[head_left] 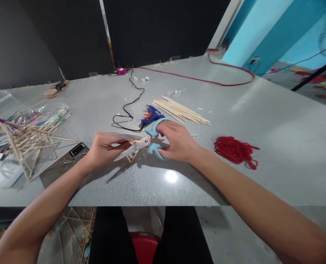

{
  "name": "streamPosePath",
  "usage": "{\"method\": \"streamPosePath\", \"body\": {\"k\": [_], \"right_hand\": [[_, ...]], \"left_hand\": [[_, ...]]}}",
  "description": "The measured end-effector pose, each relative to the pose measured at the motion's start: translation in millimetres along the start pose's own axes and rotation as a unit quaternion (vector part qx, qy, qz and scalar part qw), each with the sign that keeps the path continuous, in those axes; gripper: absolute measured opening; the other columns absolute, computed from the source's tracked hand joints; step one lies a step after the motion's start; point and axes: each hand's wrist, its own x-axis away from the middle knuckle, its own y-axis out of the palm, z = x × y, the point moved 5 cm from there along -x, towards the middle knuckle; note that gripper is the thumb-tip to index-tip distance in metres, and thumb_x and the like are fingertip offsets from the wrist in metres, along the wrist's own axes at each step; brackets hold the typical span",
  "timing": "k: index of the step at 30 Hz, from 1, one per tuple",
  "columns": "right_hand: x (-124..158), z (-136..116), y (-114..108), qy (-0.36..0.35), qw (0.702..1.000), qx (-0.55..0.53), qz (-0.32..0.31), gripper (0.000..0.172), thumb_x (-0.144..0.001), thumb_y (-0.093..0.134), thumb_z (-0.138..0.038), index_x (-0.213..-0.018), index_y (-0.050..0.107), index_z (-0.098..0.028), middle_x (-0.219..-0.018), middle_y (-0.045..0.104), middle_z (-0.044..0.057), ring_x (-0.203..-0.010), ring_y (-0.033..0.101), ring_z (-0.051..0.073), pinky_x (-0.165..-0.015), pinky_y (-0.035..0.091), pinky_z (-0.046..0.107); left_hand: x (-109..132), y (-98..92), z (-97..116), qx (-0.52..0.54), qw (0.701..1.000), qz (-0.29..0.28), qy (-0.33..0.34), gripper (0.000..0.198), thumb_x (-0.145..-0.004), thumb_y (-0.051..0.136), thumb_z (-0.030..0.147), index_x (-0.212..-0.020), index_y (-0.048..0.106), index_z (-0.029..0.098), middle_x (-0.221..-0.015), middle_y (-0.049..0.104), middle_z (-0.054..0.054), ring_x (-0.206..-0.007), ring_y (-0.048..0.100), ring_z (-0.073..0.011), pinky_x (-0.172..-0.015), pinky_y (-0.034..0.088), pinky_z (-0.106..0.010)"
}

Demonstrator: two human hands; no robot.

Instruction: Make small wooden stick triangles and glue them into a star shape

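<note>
My right hand [178,141] is closed round the light-blue handles of a pair of scissors [146,140]. The blades point left and are spread apart. A small piece made of thin wooden sticks [134,156] shows between and below the blades. My left hand [103,150] has its fingers closed on that piece, close to the blade tips; the fingers partly hide it. Just beyond the scissors lies a blue glue gun [152,115] with an orange trigger. Behind my right hand is a loose bundle of wooden sticks [182,110].
Red yarn [234,149] lies in a heap at the right. A stick frame [28,146] and plastic packets crowd the left, beside a dark phone-like device [77,149]. A black cord [125,110] runs to a pink plug block [121,71]. A red cable [190,78] crosses the back.
</note>
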Motion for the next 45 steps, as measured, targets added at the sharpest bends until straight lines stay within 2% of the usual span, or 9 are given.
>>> {"method": "streamPosePath", "body": {"k": [15, 34, 45], "right_hand": [[0.2, 0.9, 0.2, -0.004, 1.000, -0.002, 0.002, 0.025, -0.071, 0.065, -0.026, -0.092, 0.050, -0.025, -0.085, 0.067, 0.006, -0.078, 0.059, 0.025, -0.072, 0.043, 0.036], [1.0, 0.3, 0.1, -0.022, 1.000, 0.002, 0.015, 0.024, -0.074, 0.066, -0.026, -0.093, 0.051, -0.024, -0.086, 0.068, 0.006, -0.078, 0.059, 0.024, -0.072, 0.044, 0.035], [0.7, -0.7, -0.7, -0.021, 1.000, -0.012, 0.017, 0.024, -0.074, 0.066, -0.025, -0.094, 0.052, -0.024, -0.086, 0.067, 0.006, -0.078, 0.059, 0.024, -0.072, 0.043, 0.035]], "left_hand": [[-1.7, 0.3, 5.7, -0.007, 1.000, -0.002, 0.013, 0.013, -0.097, 0.077, 0.027, -0.100, 0.088, 0.023, -0.083, 0.084, -0.007, -0.071, 0.078, -0.0188, -0.062, 0.059, -0.027], [0.5, 0.5, 0.6, -0.017, 0.999, -0.015, -0.041, 0.017, -0.096, 0.076, 0.035, -0.097, 0.088, 0.023, -0.084, 0.084, -0.007, -0.074, 0.078, -0.0200, -0.066, 0.061, -0.029], [-1.1, 0.1, 4.1, -0.009, 1.000, -0.007, -0.008, 0.014, -0.097, 0.076, 0.032, -0.098, 0.088, 0.024, -0.082, 0.083, -0.006, -0.071, 0.077, -0.0192, -0.063, 0.060, -0.029]]}}
